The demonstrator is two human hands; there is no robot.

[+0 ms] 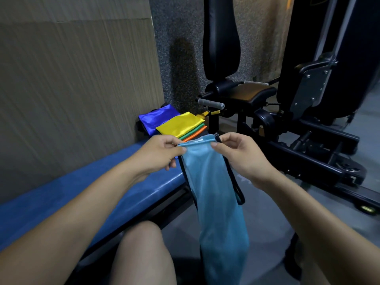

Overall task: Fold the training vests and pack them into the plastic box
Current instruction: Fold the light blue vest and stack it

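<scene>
A: What have the hands got hold of?

B: A light blue, shiny training vest with black trim, folded lengthwise into a narrow strip. The left hand pinches its top edge between thumb and curled fingers at the left corner; the right hand pinches the right corner the same way. Both hands are closed on the cloth, just apart from each other.

A: And the rest of the vest?

B: It hangs straight down toward six o'clock, past the bare knee, off the edge of the bench. A black loop of trim dangles at its right side.

A: Where are the folded ones?

B: At twelve o'clock from the hands, on the far end of the blue padded bench. A folded yellow satin vest lies on top of a stack, with a green one and an orange one showing beneath it. At eleven o'clock, touching the stack, lies a deep blue satin vest.

A: What's around?

B: A black weight machine with a padded seat from one to three o'clock, and a brown panelled wall at nine to eleven.
</scene>
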